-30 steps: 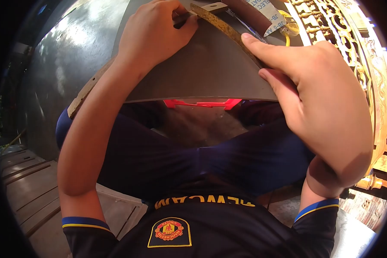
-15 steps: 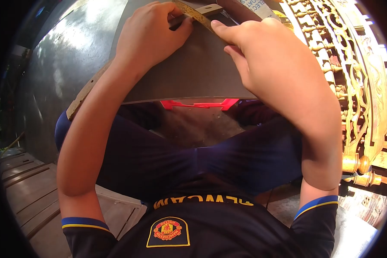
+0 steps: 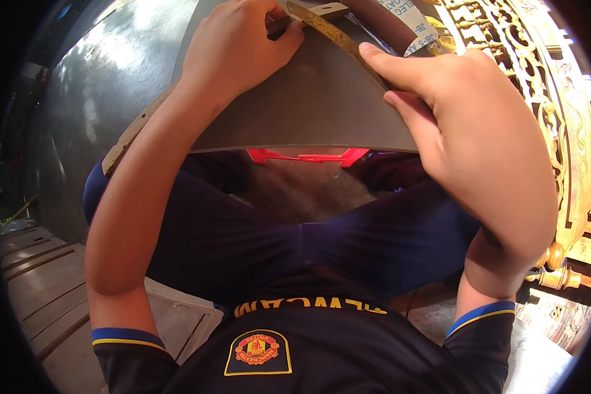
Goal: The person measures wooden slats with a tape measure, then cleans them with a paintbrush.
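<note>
My right hand (image 3: 459,98) grips the near end of a narrow, slightly curved yellow-brown strip (image 3: 335,34) between thumb and fingers. The strip slants up and left, its far tip close to my left fingers. My left hand (image 3: 236,49) is closed on a slim bar (image 3: 331,9) with a pale end and a small hole, at the top of the view. The fingers hide most of the bar. Both hands are above a dark grey board (image 3: 295,111) in front of my lap.
A curled brown sandpaper sheet (image 3: 382,25) with printed white backing (image 3: 410,20) lies at the board's far right. Carved golden openwork (image 3: 528,72) stands to the right. A worn wooden strip (image 3: 130,139) lies by my left forearm. Something red (image 3: 308,156) shows below the board.
My right hand has moved right and toward me, and the yellow-brown strip has slid the same way with it. The left hand has barely moved. More of the sandpaper shows.
</note>
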{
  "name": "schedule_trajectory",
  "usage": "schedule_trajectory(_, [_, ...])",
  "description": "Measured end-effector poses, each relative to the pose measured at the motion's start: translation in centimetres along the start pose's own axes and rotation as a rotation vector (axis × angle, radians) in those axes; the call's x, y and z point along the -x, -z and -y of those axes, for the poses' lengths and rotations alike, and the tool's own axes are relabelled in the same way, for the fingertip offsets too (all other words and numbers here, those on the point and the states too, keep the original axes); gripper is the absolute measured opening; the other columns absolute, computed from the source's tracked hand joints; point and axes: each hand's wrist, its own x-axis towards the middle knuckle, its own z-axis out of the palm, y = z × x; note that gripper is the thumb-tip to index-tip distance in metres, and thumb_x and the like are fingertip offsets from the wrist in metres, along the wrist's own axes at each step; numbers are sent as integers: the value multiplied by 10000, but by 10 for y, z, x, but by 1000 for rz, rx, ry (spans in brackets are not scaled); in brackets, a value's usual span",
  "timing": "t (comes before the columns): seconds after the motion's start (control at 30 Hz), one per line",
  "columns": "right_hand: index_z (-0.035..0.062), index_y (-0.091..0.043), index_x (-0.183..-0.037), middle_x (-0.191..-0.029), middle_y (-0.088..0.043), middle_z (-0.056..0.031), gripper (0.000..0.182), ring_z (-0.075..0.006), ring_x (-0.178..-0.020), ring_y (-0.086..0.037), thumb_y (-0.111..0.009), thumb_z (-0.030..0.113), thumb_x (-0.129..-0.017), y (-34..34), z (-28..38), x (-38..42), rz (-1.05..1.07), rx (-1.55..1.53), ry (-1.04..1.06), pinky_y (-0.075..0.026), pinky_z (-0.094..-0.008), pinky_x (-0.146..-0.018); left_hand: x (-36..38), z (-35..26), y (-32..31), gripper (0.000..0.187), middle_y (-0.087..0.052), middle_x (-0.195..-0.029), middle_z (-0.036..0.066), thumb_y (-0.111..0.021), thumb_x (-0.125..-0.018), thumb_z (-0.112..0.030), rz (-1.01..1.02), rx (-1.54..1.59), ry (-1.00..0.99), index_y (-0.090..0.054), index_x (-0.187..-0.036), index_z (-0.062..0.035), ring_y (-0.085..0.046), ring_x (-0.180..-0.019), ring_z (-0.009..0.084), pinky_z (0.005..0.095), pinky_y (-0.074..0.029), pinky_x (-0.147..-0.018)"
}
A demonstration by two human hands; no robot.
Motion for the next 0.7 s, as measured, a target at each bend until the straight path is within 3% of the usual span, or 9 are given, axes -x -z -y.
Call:
schedule_trajectory(0.07, [20,-759,-1276,-902,-721,-239,348,-423,-811,-683,-711,66,-933,-11,-7,-4,-96,38,63,-532,-484,-762,-3,-3,0,346,-791,-1046,162,-773,-960,-364,13,-1,-4,-785,-1069,-36,-764,-985,331,411,-590,-857])
schedule_trajectory(0.27, [2,-762,-1245,-834,-707,-243,335,-420,-750,-671,-718,38,-915,20,-2,3,68,-80,-63,-519,-474,-724,0,-4,1,353,-794,-1028,154,-776,-955,-372,-2,14,23,-785,-1068,-38,-765,-969,333,414,-589,-854])
schedule_trajectory(0.47, [17,-771,-1244,-863,-710,-247,334,-419,-768,-676,-695,32,-919,-25,-18,-21,-135,6,120,-519,-457,-723,-2,-7,1,352,-793,-1025,160,-780,-951,-368,11,0,6,-788,-1075,-38,-761,-955,337,418,-587,-854])
schedule_trajectory(0.53, [17,-767,-1252,-891,-724,-248,340,-426,-788,-677,-704,40,-919,3,-9,-9,19,-19,-16,-533,-463,-755,-1,-7,1,349,-791,-1021,160,-779,-952,-365,13,1,10,-790,-1078,-39,-759,-952,338,420,-585,-857])
schedule_trajectory(0.63, [29,-764,-1271,-877,-728,-249,348,-447,-792,-672,-720,62,-928,5,5,11,23,-90,-172,-550,-477,-783,-1,-3,-1,338,-787,-1009,162,-780,-952,-357,-19,28,-20,-790,-1065,-39,-759,-948,338,419,-584,-856])
schedule_trajectory(0.7, [37,-765,-1277,-853,-720,-247,348,-453,-785,-668,-721,70,-934,-5,-5,-3,-122,77,76,-547,-480,-769,1,-4,1,334,-785,-1008,165,-781,-952,-350,12,25,7,-787,-1063,-34,-758,-947,339,420,-582,-853])
